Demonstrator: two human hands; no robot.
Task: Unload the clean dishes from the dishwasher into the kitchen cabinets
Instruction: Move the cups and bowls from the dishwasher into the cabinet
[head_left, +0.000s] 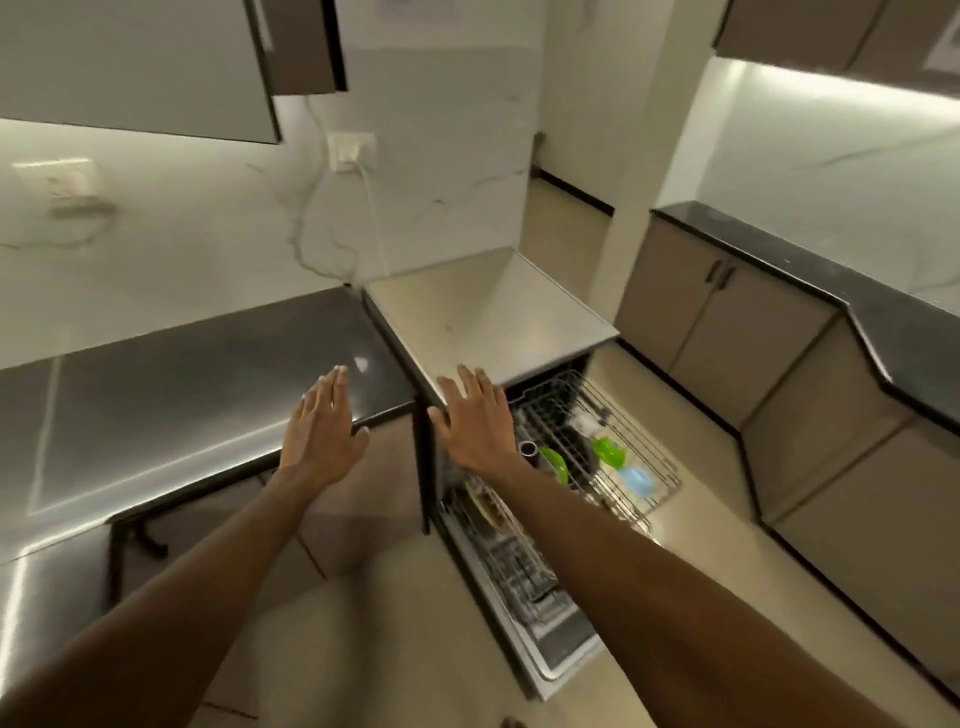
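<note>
Dishwasher (498, 322): pale steel-topped unit, centre of view, door dropped open toward 5 o'clock. Upper wire rack (613, 441) pulled out over the door, at 4 o'clock from the dishwasher top. In the rack: two bright green plastic bowls, one (554, 462) at the rack's near-left, one (608, 451) just beside it toward 3 o'clock; a light blue plastic bowl (636, 480) at 4 o'clock from those; a small dark cylindrical cup (529, 449) at the rack's left edge; something white behind them, too blurred to call. Lower rack (519, 561) sits on the open door at 6 o'clock from the upper rack, holding beige plates (488, 506) on edge at its far end.

Right hand (475, 423): fingers straight and spread, palm down, over the front-left corner of the dishwasher top; contact can't be confirmed. Holding nothing. Left hand (324, 431): fingers straight and together, palm down, over the front edge of the glossy black countertop (182, 384) at 9 o'clock from the dishwasher. Holding nothing. Hands apart, side by side.

Outward: white marble-pattern wall with a white socket and plugged-in cable (353, 153) at 12 o'clock. Taupe wall cabinet (140, 62) at 10 o'clock, another (841, 36) at 2 o'clock. Taupe base cabinets (727, 332) under a second black counter at 3 o'clock. Beige tile floor (691, 457).
</note>
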